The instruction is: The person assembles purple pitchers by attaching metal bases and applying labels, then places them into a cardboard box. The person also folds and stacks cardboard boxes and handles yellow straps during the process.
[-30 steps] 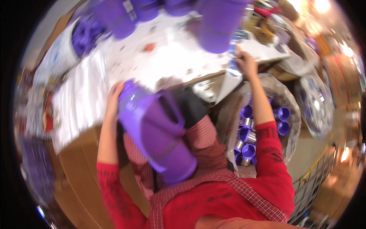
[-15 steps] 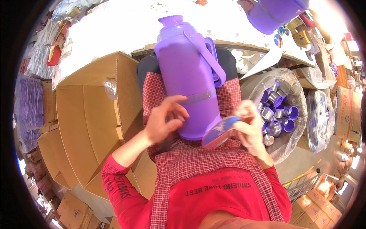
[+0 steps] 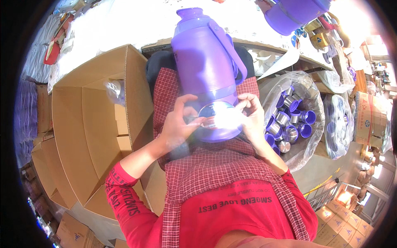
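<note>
A purple thermos flask (image 3: 200,62) leans across my lap, its spout pointing away toward the white worktable (image 3: 124,25) and its handle on the right. Against its lower body, near the base, is an oval label (image 3: 211,112), partly washed out by glare. My left hand (image 3: 180,122) pinches the label's left edge between thumb and finger, the other fingers bent near the flask. Opposite it, my right hand (image 3: 251,118) has its fingertips closed at the label's right side. Whether the label's middle touches the flask cannot be made out.
An open cardboard box (image 3: 93,124) stands close on my left. To my right, a clear plastic bag (image 3: 312,140) holds several purple-and-steel cups (image 3: 291,120). Another purple flask (image 3: 285,18) lies on the table at the far right. Stacked cartons (image 3: 343,221) are behind on the right.
My right hand has brought the label onto the flask's lower front. My left hand has moved in and taken its left edge. The flask appears slightly higher in view.
</note>
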`<state>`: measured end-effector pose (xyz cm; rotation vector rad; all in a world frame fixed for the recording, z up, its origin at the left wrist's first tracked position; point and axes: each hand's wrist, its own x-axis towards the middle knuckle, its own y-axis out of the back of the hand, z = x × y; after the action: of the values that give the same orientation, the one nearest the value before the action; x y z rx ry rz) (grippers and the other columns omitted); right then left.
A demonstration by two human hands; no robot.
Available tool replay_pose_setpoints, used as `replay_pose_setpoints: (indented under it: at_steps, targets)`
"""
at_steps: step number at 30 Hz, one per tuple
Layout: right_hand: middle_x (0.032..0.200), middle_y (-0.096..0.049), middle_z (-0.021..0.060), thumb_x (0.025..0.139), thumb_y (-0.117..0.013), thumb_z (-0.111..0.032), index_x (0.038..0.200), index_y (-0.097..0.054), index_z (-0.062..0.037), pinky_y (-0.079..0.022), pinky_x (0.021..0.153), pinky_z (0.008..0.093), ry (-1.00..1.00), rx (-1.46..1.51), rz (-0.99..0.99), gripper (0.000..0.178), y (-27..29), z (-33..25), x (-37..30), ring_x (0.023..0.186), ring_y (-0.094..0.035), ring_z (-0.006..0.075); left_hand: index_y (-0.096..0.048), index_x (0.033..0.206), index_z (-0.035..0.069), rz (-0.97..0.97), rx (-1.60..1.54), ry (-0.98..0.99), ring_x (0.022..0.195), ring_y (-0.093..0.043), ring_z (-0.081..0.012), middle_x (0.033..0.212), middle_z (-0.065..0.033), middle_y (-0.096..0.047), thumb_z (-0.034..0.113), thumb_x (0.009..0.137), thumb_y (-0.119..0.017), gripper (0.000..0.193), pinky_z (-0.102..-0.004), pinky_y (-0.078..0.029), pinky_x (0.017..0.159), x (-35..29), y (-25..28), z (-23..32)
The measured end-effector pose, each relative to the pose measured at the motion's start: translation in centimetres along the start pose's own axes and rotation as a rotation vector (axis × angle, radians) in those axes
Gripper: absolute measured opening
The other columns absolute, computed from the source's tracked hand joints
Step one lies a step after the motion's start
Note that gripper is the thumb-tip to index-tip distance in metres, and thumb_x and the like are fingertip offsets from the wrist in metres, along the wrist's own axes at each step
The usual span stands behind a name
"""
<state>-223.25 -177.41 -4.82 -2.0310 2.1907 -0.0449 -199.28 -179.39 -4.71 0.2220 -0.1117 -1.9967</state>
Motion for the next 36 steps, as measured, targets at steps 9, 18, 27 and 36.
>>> replay_pose_setpoints:
  at_steps: [9,18,27,36]
  targets:
    - [0.075,-0.058,-0.0027,0.078,-0.078,0.0,0.112,-0.053,-0.0028,-0.043,0.066,0.0182,0.016,-0.068,0.031,0.042,0.1,1.6,0.0,0.07,-0.053,0.0044,-0.04,0.124,0.004,0.07,0.073,0.005,0.062,-0.053,-0.006,0.069,-0.0006,-0.059,0.013,0.083,-0.075,0.055,-0.0211,-0.04,0.06,0.4,-0.1,-0.1]
    - [0.123,-0.054,0.0186,0.075,-0.073,-0.019,0.132,-0.047,-0.0004,-0.039,0.099,0.0507,0.639,-0.882,-0.124,0.065,-0.7,-2.8,1.7,0.114,-0.051,0.0376,-0.052,0.107,0.0,0.333,0.324,-0.019,0.065,-0.058,-0.0127,0.069,-0.0052,-0.062,0.019,0.077,-0.08,0.046,-0.0271,-0.048,0.065,4.5,6.0,0.6]
    - [0.132,-0.057,0.0178,0.085,-0.069,-0.024,0.131,-0.054,-0.0013,-0.041,0.104,0.0428,0.224,-0.774,0.391,0.053,17.9,9.1,0.1,0.124,-0.053,0.0327,-0.06,0.125,-0.002,0.146,0.56,0.211,0.116,-0.054,-0.0217,0.125,-0.0143,-0.061,0.051,0.09,-0.06,0.063,-0.031,-0.039,0.101,26.9,10.8,4.6]
    - [0.108,-0.065,0.0278,0.084,-0.062,-0.055,0.105,-0.068,0.0044,-0.049,0.092,0.0454,-0.946,-1.039,0.699,0.064,41.5,24.5,6.4,0.106,-0.062,0.0415,-0.031,0.148,0.001,-0.047,-0.443,0.102,0.129,-0.045,-0.0238,0.144,-0.015,-0.043,0.057,0.097,-0.042,0.077,-0.0364,-0.038,0.107,21.5,9.9,2.5]
